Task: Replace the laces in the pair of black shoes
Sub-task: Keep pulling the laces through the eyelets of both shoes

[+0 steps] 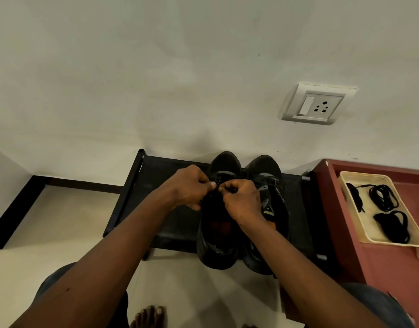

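Two black shoes stand side by side on a low black rack (pixel 170 223), toes toward the wall. Over the left shoe (pixel 215 242), my left hand (pixel 189 188) and my right hand (pixel 241 200) meet above its tongue, each pinching the black lace (pixel 217 185) near the upper eyelets. The right shoe (pixel 267 171) has grey panels and a thin lace across it; my right wrist hides part of it. Several loose black laces (pixel 383 197) lie coiled in a cream tray (pixel 360 223) at the right.
The tray rests on a red-brown table (pixel 381 268) beside the rack. A wall socket (pixel 318 105) sits above the shoes on the pale wall. Pale floor tiles lie left of the rack. My bare toes (pixel 148 317) and jeans-clad knees show at the bottom edge.
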Demonstrator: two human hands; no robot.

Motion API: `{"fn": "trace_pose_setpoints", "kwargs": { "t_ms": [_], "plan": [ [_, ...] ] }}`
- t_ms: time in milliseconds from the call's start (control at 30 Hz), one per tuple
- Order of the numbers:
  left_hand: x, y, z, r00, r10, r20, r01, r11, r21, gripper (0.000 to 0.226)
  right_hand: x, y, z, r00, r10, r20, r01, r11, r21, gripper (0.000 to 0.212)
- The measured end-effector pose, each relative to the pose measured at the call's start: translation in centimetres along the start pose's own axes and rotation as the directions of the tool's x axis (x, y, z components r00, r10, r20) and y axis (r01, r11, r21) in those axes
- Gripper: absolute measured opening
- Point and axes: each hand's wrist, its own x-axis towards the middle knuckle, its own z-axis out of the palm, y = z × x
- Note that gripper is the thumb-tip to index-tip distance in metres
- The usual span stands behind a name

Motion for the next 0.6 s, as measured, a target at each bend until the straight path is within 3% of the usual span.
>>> {"fn": "trace_pose_setpoints", "kwargs": {
  "t_ms": [200,367,600],
  "plan": [
    [0.6,0.5,0.4,0.968,0.122,-0.219,-0.076,0.975,0.210,0.008,-0.2,-0.2,-0.3,0.999,-0.054,-0.001,0.053,0.993,-0.110,0.009],
    [1.0,0.9,0.5,0.973,0.119,-0.199,-0.071,0.970,0.233,0.006,-0.4,-0.7,-0.8,0.996,-0.090,0.011,0.090,0.973,-0.210,0.012],
    [0.9,0.9,-0.1,0.958,0.158,-0.240,-0.094,0.962,0.257,0.010,-1.4,-1.2,-1.0,0.979,-0.203,-0.017,0.172,0.870,-0.461,0.012]
  ]
}}
